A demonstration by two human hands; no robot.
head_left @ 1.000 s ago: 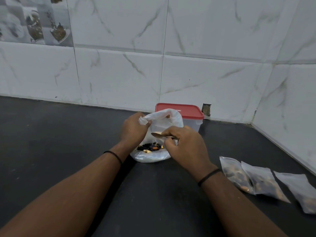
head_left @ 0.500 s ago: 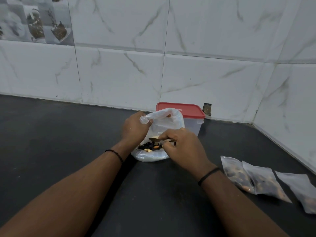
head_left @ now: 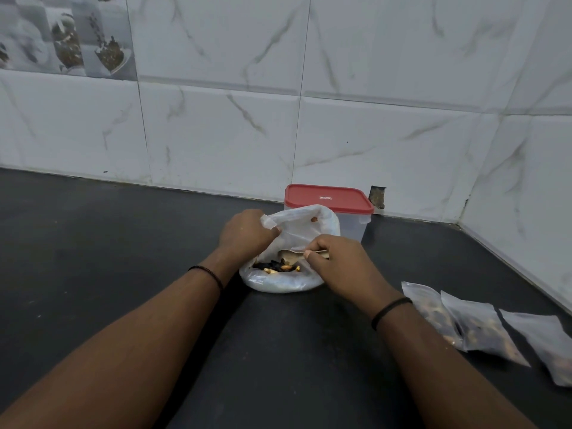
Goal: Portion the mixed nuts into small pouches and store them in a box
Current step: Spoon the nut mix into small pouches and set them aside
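**Inspector:** Report the grips.

**Assistant:** The left hand (head_left: 244, 235) pinches the upper left rim of the plastic bag (head_left: 297, 230), fingers curled round the film and holding the mouth open. The right hand (head_left: 339, 267) holds a metal spoon (head_left: 294, 255) between thumb and fingers; the bowl points left from that grip, into the bag's mouth and just above the mixed nuts (head_left: 275, 267).

**Inspector:** Where do the nuts lie?

**Assistant:** In the bottom of the bag, between the two grips and slightly nearer the camera. The bag's base rests on the dark counter (head_left: 108, 243).

**Inspector:** Edges and room?

**Assistant:** Directly beyond both grips stands the clear box (head_left: 356, 224) with its red lid (head_left: 328, 198) on; the bag's far rim overlaps it in view, and whether they touch I cannot tell. The tiled wall (head_left: 216, 134) rises close behind the box, and a second wall closes the corner beyond the right grip. To the right of the right wrist, three small pouches (head_left: 473, 323) lie overlapping in a row, reaching the frame's edge. Left of the left grip the counter runs bare to the wall.
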